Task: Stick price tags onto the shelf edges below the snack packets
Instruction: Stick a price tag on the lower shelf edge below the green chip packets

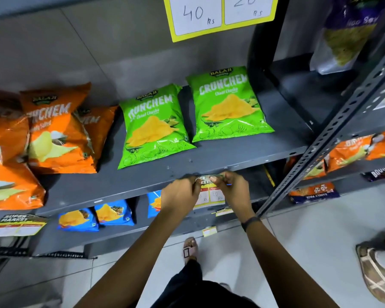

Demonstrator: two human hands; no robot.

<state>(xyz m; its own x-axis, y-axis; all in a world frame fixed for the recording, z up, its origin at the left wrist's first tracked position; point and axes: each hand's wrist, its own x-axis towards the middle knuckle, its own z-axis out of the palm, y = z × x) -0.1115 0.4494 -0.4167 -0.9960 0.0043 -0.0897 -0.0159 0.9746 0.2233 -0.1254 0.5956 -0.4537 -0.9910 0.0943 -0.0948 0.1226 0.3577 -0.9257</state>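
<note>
Grey shelf (209, 161), Balaji Crunchem packets (156, 127), hands (180, 192) pressing seemingly "Super Market" tag (207, 192)

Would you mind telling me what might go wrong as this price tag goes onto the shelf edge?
1. Both hands, left hand and right hand, pinch only the top of the price tag, so it may stick on crooked.
2. It sits below the gap between the two green packets, so which packet it prices may be unclear.
3. The hands hide the shelf edge, making alignment hard to judge.
</note>
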